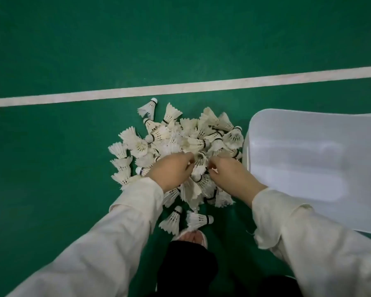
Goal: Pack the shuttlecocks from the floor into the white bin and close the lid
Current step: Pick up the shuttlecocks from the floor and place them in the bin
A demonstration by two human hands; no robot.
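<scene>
Shuttlecocks (pixel 193 142) lie heaped on the green floor (pixel 51 157), spreading ahead of and beneath both hands. White bin (pixel 308 159) stands just beside the right hand, probably kept close for short transfers. Only a flat moulded white face shows, and its opening is not visible. Left hand (pixel 171 171) and right hand (pixel 229 174) dig in mid-heap, fingers curled around shuttlecocks, likely gathering a bunch.

Shuttlecock pile (pixel 180 144) on floor (pixel 51 168), ctr. Court line (pixel 116 94) behind pile, running L-R. Bin (pixel 308 159) just R of pile. L hand (pixel 169 172) + R hand (pixel 229 174) side by side on pile's near half. Two stray shuttlecocks (pixel 172 221) nearer, btwn pile & foot (pixel 193 236).
</scene>
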